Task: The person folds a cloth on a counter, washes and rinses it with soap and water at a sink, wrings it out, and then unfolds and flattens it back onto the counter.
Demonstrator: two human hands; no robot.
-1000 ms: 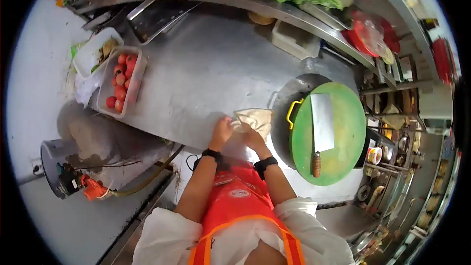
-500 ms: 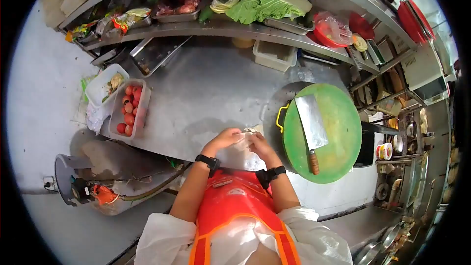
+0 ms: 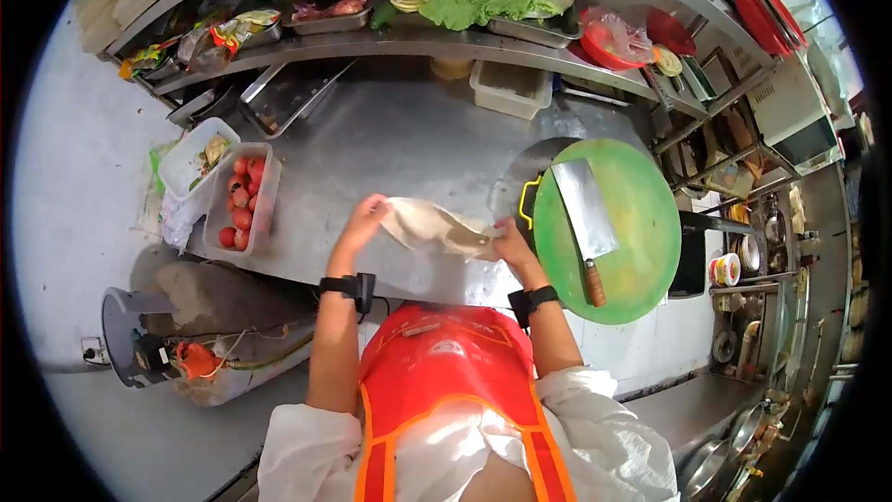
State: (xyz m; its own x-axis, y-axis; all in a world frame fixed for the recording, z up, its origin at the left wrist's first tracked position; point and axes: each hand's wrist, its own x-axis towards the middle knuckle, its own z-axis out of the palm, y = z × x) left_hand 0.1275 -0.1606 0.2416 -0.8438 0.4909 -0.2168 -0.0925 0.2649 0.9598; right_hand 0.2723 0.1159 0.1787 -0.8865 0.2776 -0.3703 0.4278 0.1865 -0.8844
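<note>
A pale cloth (image 3: pixel 435 228) hangs stretched between my two hands above the front of the steel table (image 3: pixel 372 144). My left hand (image 3: pixel 370 214) pinches its left end, and my right hand (image 3: pixel 507 240) grips the right end, close to the yellow handle by the board. Right of my right hand lies a round green cutting board (image 3: pixel 636 232). On the board rests a cleaver (image 3: pixel 585 209) with a wooden handle, its blade pointing away from me.
A clear box of tomatoes (image 3: pixel 268 200) and a white container (image 3: pixel 177 167) stand at the left. A shelf (image 3: pixel 400 42) with cabbage (image 3: pixel 502 0) and trays spans the back, above a plastic tub (image 3: pixel 509 102). A gas cylinder (image 3: pixel 209 302) stands lower left.
My hands, close together with the cloth bunched between them before, have moved apart and away from my body. The cloth is now spread out. The camera view has shifted.
</note>
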